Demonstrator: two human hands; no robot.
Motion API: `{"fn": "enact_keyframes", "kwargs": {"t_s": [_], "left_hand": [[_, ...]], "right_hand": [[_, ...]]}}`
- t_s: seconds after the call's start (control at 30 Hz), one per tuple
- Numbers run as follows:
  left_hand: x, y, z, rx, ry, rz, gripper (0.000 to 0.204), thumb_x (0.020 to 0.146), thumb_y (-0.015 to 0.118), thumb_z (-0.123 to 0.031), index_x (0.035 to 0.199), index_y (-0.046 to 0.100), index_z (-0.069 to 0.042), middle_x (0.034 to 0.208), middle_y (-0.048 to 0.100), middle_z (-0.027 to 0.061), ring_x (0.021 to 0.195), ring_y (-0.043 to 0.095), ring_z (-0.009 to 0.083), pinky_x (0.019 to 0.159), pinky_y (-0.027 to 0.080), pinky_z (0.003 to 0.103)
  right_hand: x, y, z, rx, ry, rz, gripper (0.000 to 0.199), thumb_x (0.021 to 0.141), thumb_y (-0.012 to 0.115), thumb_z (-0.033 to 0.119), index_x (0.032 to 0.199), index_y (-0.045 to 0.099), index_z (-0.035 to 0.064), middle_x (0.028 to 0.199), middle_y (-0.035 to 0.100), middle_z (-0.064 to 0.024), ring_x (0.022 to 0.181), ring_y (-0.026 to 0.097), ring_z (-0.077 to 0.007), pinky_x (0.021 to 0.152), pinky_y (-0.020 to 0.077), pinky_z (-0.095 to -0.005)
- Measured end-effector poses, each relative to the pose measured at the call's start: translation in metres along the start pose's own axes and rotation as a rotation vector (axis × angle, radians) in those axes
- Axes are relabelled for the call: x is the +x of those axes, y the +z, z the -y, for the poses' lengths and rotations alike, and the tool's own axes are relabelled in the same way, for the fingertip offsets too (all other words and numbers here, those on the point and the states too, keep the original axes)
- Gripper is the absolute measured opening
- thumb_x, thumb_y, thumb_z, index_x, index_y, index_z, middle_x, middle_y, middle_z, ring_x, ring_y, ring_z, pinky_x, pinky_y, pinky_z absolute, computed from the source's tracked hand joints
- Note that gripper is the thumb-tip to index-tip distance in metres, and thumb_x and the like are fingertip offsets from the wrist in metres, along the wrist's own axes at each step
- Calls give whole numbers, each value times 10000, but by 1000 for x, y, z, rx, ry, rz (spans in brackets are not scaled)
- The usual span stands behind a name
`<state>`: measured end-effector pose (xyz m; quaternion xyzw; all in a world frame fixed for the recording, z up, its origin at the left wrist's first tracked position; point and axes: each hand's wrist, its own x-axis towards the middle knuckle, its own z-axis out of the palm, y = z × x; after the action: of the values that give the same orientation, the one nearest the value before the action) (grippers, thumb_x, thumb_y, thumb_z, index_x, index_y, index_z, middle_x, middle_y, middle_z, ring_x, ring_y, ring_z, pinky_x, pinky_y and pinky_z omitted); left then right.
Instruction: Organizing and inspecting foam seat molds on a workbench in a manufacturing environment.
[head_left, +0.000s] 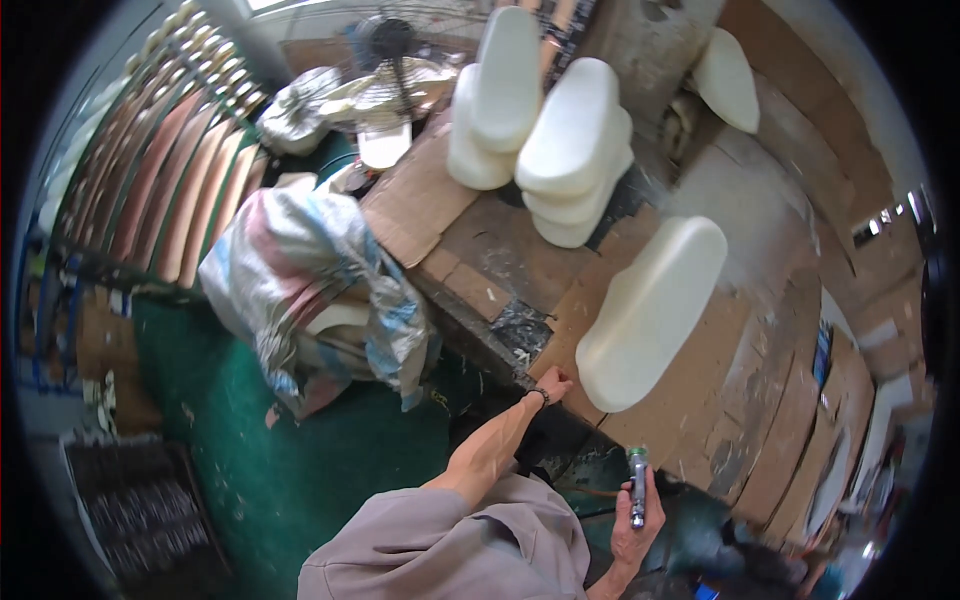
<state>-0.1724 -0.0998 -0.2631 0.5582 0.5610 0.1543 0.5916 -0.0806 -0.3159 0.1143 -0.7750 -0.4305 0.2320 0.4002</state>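
White pad (655, 315): laid on cardboard (690, 440), likely so the bench (465, 305) is protected | metal tool (638, 495): gripped in right hand (650, 512), fingers closed, held off the pad, likely to spare its surface | left hand (553, 383): fingers curled in, placed near pad.

The person wears a loose shirt (535, 520) of plain greyish-beige cloth, with soft folds. Its left sleeve (400, 525) is wide and leaves the forearm bare. A dark bracelet, which seems beaded, (541, 394) circles the left wrist. Both hands (553, 384) are without gloves.
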Motion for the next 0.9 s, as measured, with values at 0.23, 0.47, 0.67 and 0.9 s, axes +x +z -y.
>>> {"fn": "enact_keyframes", "kwargs": {"t_s": [0.23, 0.47, 0.67, 0.9], "left_hand": [[-89, -77, 17, -254, -337, -5, 358, 865, 646, -365, 1106, 694, -104, 889, 717, 40, 833, 680, 173, 714, 566, 373], [-309, -110, 184, -50, -654, -651, 276, 844, 612, -319, 848, 748, -80, 692, 683, 42, 614, 650, 164, 567, 507, 332], [-478, -13, 258, -267, -1309, -490, 213, 820, 630, -179, 639, 696, -89, 631, 683, 88, 537, 663, 231, 528, 548, 401], [-444, 29, 234, -672, -1249, -504, 408, 970, 593, -341, 649, 607, -88, 581, 610, 46, 490, 600, 188, 464, 498, 401]], "right_hand": [[67, -69, -180, -353, 102, 148, 481, 896, 623, 127, 1340, 554, -44, 949, 674, -157, 847, 658, -261, 792, 517, -362], [184, -80, -317, -632, -79, 275, 293, 866, 643, 67, 1146, 628, -18, 860, 650, -162, 727, 651, -304, 646, 504, -390], [229, -32, -301, -651, -211, 460, 407, 892, 675, 45, 1292, 613, 3, 1068, 694, -213, 886, 684, -356, 764, 538, -383], [252, -15, -262, -618, -266, 467, 399, 890, 672, 46, 1283, 613, 7, 1052, 690, -204, 870, 675, -345, 749, 529, -378]]}}
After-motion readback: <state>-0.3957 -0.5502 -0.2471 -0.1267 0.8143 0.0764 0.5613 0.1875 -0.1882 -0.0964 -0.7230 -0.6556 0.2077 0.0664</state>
